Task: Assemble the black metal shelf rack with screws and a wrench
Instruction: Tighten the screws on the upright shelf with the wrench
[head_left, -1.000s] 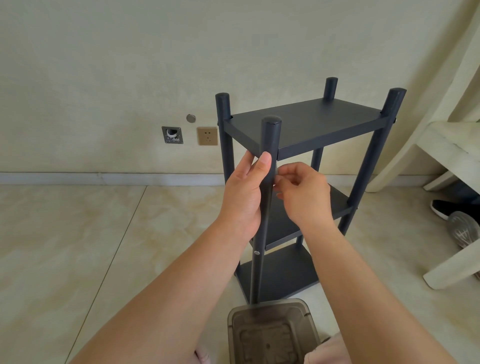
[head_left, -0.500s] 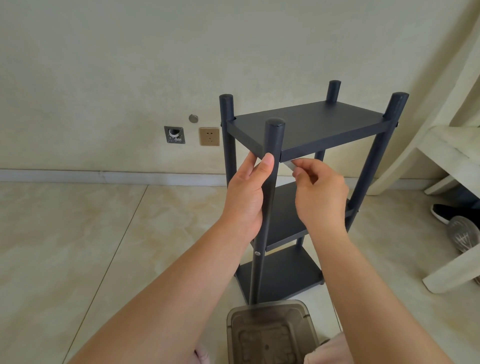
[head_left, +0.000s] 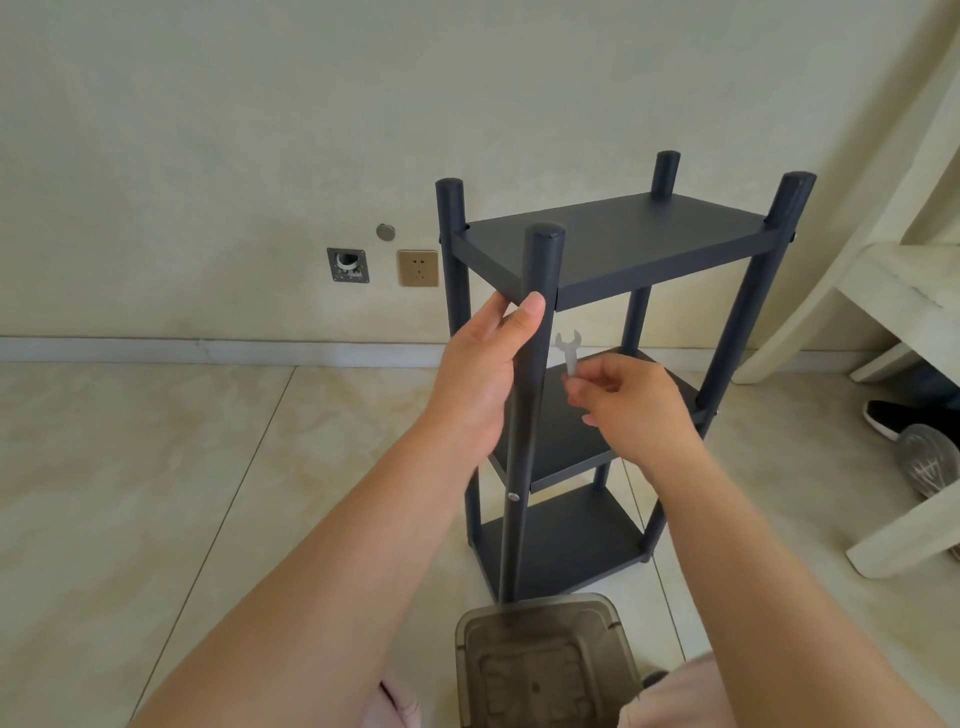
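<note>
The black metal shelf rack (head_left: 613, 244) stands upright on the tiled floor with three shelves and round posts at its corners. My left hand (head_left: 483, 379) grips the nearest post just under the top shelf. A small silver wrench (head_left: 569, 353) points upward, its open jaw on top, pinched by my right hand (head_left: 628, 405) to the right of that post, level with the middle shelf. A silver screw head (head_left: 513, 497) shows lower on the near post.
A translucent brown plastic stool (head_left: 545, 660) sits at the rack's foot, close to me. A white chair frame (head_left: 904, 322) and dark shoes (head_left: 904, 421) are at the right. The wall behind has a socket (head_left: 417, 267) and an open box (head_left: 348, 265).
My right hand has come down from the top shelf's front edge and pulled back from the post, and the wrench now shows upright. My left hand keeps its hold on the post.
</note>
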